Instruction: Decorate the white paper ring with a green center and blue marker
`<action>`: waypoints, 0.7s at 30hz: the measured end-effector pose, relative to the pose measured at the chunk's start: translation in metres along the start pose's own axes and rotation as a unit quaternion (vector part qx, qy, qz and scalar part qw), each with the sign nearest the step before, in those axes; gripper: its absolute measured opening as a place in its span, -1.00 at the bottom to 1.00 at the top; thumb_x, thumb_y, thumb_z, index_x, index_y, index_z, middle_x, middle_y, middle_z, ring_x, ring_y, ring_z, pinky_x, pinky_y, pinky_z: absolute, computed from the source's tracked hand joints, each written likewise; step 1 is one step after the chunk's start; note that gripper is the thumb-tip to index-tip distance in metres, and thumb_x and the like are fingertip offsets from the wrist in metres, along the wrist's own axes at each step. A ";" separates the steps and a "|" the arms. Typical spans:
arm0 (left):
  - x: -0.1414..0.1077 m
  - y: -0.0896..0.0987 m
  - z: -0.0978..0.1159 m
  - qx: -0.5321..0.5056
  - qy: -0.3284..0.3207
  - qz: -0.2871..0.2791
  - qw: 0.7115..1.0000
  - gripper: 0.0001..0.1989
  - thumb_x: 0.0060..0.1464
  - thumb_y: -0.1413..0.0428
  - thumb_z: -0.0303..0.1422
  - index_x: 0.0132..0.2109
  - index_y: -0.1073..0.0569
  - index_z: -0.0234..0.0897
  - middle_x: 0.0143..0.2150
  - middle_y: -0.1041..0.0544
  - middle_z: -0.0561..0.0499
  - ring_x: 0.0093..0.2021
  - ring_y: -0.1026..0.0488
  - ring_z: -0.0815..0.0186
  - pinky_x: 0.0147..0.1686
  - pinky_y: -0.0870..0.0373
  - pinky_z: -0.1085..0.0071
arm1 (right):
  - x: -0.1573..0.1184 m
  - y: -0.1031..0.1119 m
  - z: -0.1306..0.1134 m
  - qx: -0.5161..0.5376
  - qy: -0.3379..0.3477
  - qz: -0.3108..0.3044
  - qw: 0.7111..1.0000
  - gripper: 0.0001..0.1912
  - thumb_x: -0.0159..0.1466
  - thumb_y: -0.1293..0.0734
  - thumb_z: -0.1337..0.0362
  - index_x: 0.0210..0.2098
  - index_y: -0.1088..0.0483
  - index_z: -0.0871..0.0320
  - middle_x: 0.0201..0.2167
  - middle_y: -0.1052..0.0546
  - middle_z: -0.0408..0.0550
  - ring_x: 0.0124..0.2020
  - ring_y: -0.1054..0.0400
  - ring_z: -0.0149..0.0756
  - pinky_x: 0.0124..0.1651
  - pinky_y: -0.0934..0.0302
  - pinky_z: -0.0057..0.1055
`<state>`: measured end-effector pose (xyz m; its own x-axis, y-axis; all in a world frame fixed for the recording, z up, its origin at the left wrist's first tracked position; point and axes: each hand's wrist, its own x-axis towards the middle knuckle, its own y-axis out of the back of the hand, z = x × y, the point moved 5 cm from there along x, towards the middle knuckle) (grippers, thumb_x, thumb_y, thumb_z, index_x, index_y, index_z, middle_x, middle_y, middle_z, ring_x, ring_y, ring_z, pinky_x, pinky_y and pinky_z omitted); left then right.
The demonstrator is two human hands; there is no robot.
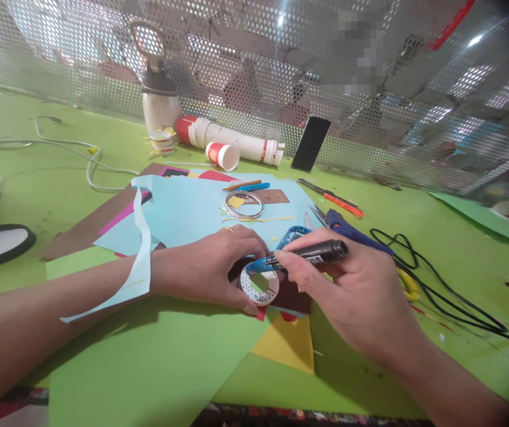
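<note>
My left hand is closed around the edge of a small white ring, its thumb at the near side. Blue dots and dark lines mark the ring's face, and green shows through its hexagonal middle. A marker with a black body and a blue front part is pinched in my right hand. The marker's front end meets or hovers over the ring's upper edge; I cannot tell which. Just behind it is a blue rounded object, partly hidden by my fingers. A light blue paper strip lies across my left wrist.
Coloured paper sheets cover the middle, with a silver ring and pens on top. Scissors, an orange cutter and black cable lie right. Stacked paper cups, a bottle and a phone are behind.
</note>
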<state>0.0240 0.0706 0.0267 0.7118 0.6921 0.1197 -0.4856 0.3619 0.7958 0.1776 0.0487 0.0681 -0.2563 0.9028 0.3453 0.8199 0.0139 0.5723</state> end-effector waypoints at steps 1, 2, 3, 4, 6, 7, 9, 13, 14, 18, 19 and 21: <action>0.000 0.000 0.000 0.000 0.003 0.000 1.000 -0.44 -0.05 -0.30 -0.03 0.01 -0.46 -0.26 -0.04 -0.45 -0.11 0.00 -0.37 0.11 0.02 -0.33 0.19 | 0.000 0.000 0.000 -0.001 -0.001 0.000 1.000 -0.84 0.21 -0.42 0.21 -0.46 -0.49 0.13 -0.58 -0.56 -0.19 -0.60 -0.40 -0.45 -0.53 -0.36 -0.60; 0.000 0.000 -0.001 0.001 0.005 -0.001 1.000 -0.44 -0.05 -0.30 -0.02 0.01 -0.46 -0.25 -0.04 -0.45 -0.11 0.00 -0.37 0.11 0.01 -0.34 0.19 | 0.001 0.000 0.000 0.000 -0.002 -0.001 1.000 -0.83 0.21 -0.41 0.20 -0.46 -0.49 0.13 -0.58 -0.56 -0.19 -0.60 -0.40 -0.44 -0.53 -0.37 -0.59; 0.000 0.000 -0.001 0.001 0.006 -0.002 1.000 -0.44 -0.06 -0.30 -0.02 0.01 -0.46 -0.25 -0.04 -0.45 -0.11 0.00 -0.37 0.10 0.01 -0.34 0.18 | 0.001 0.000 0.000 0.001 -0.004 -0.002 1.000 -0.83 0.21 -0.41 0.20 -0.46 -0.49 0.13 -0.58 -0.56 -0.18 -0.60 -0.40 -0.44 -0.53 -0.37 -0.58; 0.000 0.000 -0.001 0.001 0.007 -0.002 1.000 -0.43 -0.06 -0.30 -0.01 0.01 -0.46 -0.24 -0.04 -0.44 -0.11 0.00 -0.37 0.09 0.01 -0.34 0.18 | 0.001 0.000 0.000 0.003 -0.005 -0.002 1.000 -0.83 0.21 -0.41 0.19 -0.46 -0.48 0.13 -0.58 -0.56 -0.18 -0.60 -0.40 -0.43 -0.53 -0.37 -0.57; 0.000 0.000 -0.001 0.000 0.005 -0.001 1.000 -0.43 -0.07 -0.30 -0.01 0.01 -0.45 -0.23 -0.04 -0.44 -0.11 0.00 -0.38 0.09 0.01 -0.35 0.18 | 0.001 -0.001 0.001 0.000 -0.006 0.000 1.000 -0.82 0.21 -0.41 0.18 -0.46 -0.48 0.12 -0.59 -0.56 -0.18 -0.61 -0.40 -0.42 -0.53 -0.38 -0.55; 0.000 0.000 -0.001 0.000 0.004 0.001 1.000 -0.44 -0.07 -0.30 -0.01 0.01 -0.45 -0.22 -0.04 -0.44 -0.11 0.00 -0.38 0.09 0.00 -0.35 0.18 | 0.000 0.000 0.000 -0.003 -0.004 0.004 1.000 -0.82 0.21 -0.41 0.18 -0.47 -0.48 0.12 -0.59 -0.55 -0.19 -0.61 -0.39 -0.42 -0.54 -0.37 -0.55; 0.000 0.000 -0.001 0.001 0.004 0.004 1.000 -0.44 -0.07 -0.31 -0.01 0.00 -0.45 -0.21 -0.04 -0.45 -0.10 0.00 -0.38 0.10 0.01 -0.35 0.19 | -0.001 0.000 0.000 -0.009 0.002 0.009 1.000 -0.81 0.21 -0.42 0.18 -0.48 -0.48 0.11 -0.60 -0.55 -0.19 -0.61 -0.39 -0.42 -0.54 -0.37 -0.55; -0.001 0.000 -0.001 0.002 0.005 0.002 1.000 -0.44 -0.07 -0.31 -0.02 0.01 -0.44 -0.21 -0.03 -0.46 -0.10 0.01 -0.38 0.10 0.01 -0.35 0.20 | -0.001 0.002 -0.001 -0.007 0.001 0.017 1.000 -0.79 0.20 -0.42 0.18 -0.51 -0.46 0.13 -0.65 -0.50 -0.21 -0.64 -0.34 -0.44 -0.58 -0.32 -0.56; -0.001 0.000 -0.001 0.002 0.005 0.002 1.000 -0.43 -0.07 -0.31 -0.02 0.03 -0.44 -0.21 -0.02 -0.46 -0.10 0.02 -0.38 0.10 0.01 -0.35 0.20 | -0.001 0.003 -0.001 -0.002 0.001 0.023 1.000 -0.78 0.21 -0.42 0.18 -0.52 -0.46 0.13 -0.65 -0.49 -0.21 -0.64 -0.33 -0.45 -0.58 -0.31 -0.56; -0.001 0.000 -0.001 0.008 0.008 0.002 1.000 -0.38 -0.08 -0.32 -0.02 0.06 -0.41 -0.25 0.00 -0.46 -0.13 0.03 -0.38 0.07 0.01 -0.35 0.18 | -0.001 0.010 -0.003 0.011 0.022 0.055 0.998 -0.80 0.24 -0.41 0.17 -0.48 -0.48 0.11 -0.62 -0.49 -0.21 -0.58 -0.35 -0.43 -0.48 -0.36 -0.51; -0.001 0.000 -0.002 0.008 0.009 0.001 1.000 -0.38 -0.07 -0.32 -0.02 0.06 -0.42 -0.26 0.00 -0.46 -0.13 0.03 -0.38 0.07 0.01 -0.35 0.18 | -0.001 0.011 -0.003 0.013 0.026 0.061 0.998 -0.80 0.24 -0.40 0.17 -0.48 -0.48 0.11 -0.61 -0.48 -0.21 -0.57 -0.35 -0.42 -0.46 -0.37 -0.50; -0.001 0.000 -0.001 0.007 0.007 0.002 1.000 -0.39 -0.07 -0.32 -0.03 0.05 -0.42 -0.27 0.00 -0.46 -0.13 0.03 -0.38 0.06 0.00 -0.34 0.18 | -0.001 0.011 -0.002 0.019 0.023 0.067 0.997 -0.78 0.23 -0.41 0.18 -0.51 -0.47 0.12 -0.63 -0.47 -0.21 -0.59 -0.33 -0.41 -0.48 -0.35 -0.48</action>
<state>0.0224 0.0710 0.0261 0.7023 0.7027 0.1137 -0.4812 0.3510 0.8032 0.1854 0.0473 0.0759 -0.1663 0.8772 0.4504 0.8665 -0.0880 0.4914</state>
